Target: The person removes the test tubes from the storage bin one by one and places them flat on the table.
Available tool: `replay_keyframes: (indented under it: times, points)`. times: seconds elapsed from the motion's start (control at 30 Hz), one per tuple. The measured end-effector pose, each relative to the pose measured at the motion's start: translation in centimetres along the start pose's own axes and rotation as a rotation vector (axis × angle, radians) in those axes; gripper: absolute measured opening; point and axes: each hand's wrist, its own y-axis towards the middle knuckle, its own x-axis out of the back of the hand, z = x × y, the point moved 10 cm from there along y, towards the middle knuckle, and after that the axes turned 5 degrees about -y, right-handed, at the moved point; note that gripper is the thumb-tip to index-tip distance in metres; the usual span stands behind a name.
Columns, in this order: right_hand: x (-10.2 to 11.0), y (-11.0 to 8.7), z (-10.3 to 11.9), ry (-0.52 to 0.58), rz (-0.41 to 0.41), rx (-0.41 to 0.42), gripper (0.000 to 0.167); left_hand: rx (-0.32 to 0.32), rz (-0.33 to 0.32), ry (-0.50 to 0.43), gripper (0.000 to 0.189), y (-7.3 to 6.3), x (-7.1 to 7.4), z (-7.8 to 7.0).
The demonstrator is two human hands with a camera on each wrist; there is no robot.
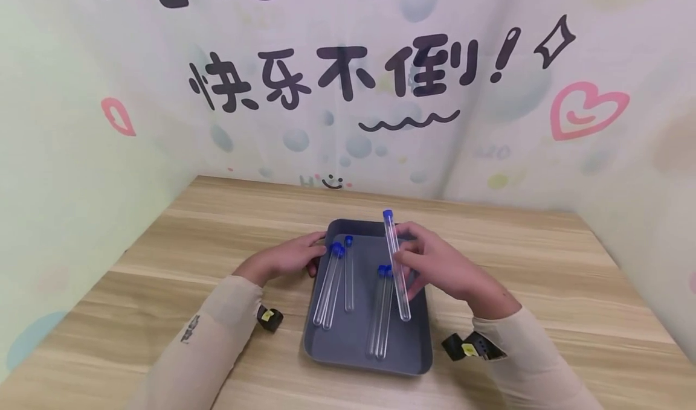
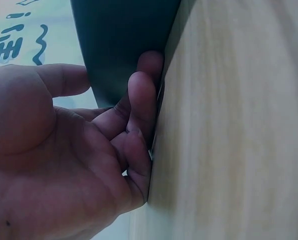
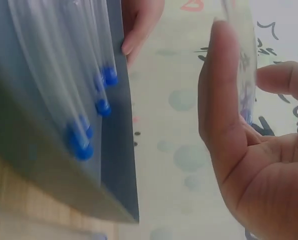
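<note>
A dark grey tray lies on the table with several capped clear test tubes inside. My left hand holds the tray's left side; in the left wrist view the thumb touches the tray wall and the curled fingers sit low against it, by the tabletop. Over the right part of the tray, my right hand pinches one blue-capped test tube between thumb and fingers, cap up and slightly tilted. Beneath it lie the right-hand tubes; the left-hand tubes rest nearer my left hand, caps toward the far end.
The wooden table meets a printed cloth at the back, with more cloth at both sides. Black straps with small devices sit on both wrists. A blurred blue tip shows outside the tray at the right wrist view's bottom edge.
</note>
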Motion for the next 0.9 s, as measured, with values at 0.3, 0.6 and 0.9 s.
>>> replay_keyframes:
  times: [0.3,0.6,0.9]
  points:
    - [2.2,-1.9,-2.0,0.003,-0.011,-0.011,0.044,0.012,0.009,0.007,0.054,0.0,-0.3,0.0]
    - [4.3,-1.6,-3.4,-0.041,-0.045,-0.046,0.051,0.019,0.011,0.003,0.054,0.0,-0.1,-0.2]
    - [5.8,-1.5,-5.5,-0.064,-0.109,-0.146,0.051,0.022,0.017,-0.008,0.054,0.1,0.0,-0.2]
